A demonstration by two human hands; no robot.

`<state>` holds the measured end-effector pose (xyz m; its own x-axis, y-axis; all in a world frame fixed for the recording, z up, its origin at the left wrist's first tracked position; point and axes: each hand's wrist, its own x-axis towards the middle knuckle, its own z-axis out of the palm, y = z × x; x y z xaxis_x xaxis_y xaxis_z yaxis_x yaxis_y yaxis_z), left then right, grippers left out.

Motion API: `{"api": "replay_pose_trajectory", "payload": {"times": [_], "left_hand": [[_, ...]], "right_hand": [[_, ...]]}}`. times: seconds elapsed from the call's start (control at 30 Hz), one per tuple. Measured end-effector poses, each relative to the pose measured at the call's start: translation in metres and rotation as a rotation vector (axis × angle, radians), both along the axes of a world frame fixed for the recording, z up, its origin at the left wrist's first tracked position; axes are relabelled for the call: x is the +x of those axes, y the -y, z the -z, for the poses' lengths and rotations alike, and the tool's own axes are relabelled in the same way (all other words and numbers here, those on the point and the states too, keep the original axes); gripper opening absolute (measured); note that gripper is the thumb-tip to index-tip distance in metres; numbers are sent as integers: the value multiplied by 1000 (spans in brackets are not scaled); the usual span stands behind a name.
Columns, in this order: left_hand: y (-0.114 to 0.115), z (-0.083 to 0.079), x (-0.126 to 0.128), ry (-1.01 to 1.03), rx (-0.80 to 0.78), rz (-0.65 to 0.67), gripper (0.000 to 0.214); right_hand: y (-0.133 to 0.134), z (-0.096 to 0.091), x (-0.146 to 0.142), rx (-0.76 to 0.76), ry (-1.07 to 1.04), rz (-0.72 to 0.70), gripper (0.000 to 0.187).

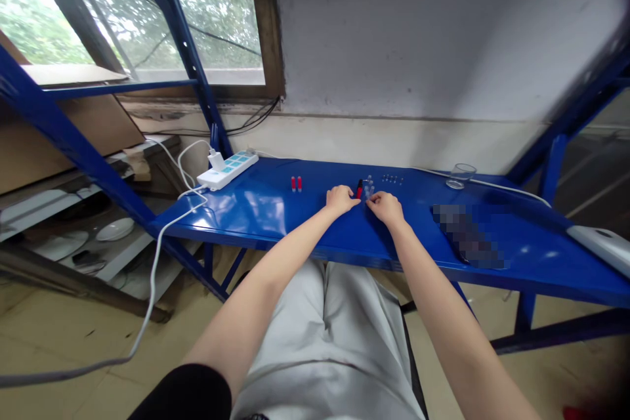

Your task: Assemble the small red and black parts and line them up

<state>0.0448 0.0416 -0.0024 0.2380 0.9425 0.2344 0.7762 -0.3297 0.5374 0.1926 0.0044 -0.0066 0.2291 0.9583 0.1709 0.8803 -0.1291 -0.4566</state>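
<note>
My left hand (340,201) rests at the middle of the blue table, its thumb and fingers closed about a small red tube with a black top (359,190). Just to the right, my right hand (387,208) has its thumb and forefinger pinched close to the tabletop; whatever lies between them is too small to make out. Between the two hands stand several small clear pieces (369,185), close to the right fingertips. Farther left, two red tubes with pale ends (296,184) stand side by side. Behind my right hand, several tiny shiny parts (392,179) are set out in rows.
On the blue table (256,210), a white power strip (229,170) with a plugged-in charger lies at the left. A clear glass cup (461,176) stands back right. A dark, pixelated object (467,236) and a white device (603,246) lie right. Blue frame posts flank the table.
</note>
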Motion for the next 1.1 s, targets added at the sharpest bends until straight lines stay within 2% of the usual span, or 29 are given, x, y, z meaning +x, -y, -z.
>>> {"api": "replay_pose_trajectory", "payload": {"times": [0.07,0.13,0.17,0.23,0.3,0.33,0.4,0.47,0.57,0.67,0.8,1.1], "left_hand": [[4,-2,-18,39,74,87,26],[9,-3,-40,145,189,113,20],[11,-3,-51,231,235,94,19],[14,-4,-72,454,301,-26,23],[15,-3,-87,690,330,-167,29],[15,-3,-93,809,334,-228,31],[14,-4,-100,1043,329,-325,31],[13,-5,-104,1240,303,-399,29],[15,-8,-106,1421,247,-473,25],[16,-11,-107,1504,207,-512,24],[15,-10,-108,1518,176,-536,24],[16,-10,-107,1545,171,-521,22]], "right_hand": [[5,-1,0,23,9,12,21],[12,-6,-4,125,16,27,21],[16,-10,-8,211,12,24,21],[22,-17,-21,419,-28,-41,24],[22,-23,-42,538,-90,-213,25],[19,-25,-54,539,-137,-309,23],[6,-23,-81,436,-234,-471,17],[-12,-17,-105,284,-274,-487,14],[-36,-7,-135,132,-286,-438,26],[-49,-4,-157,71,-279,-388,34],[-55,-6,-173,66,-220,-354,36],[-69,2,-179,93,-219,-349,37]]}}
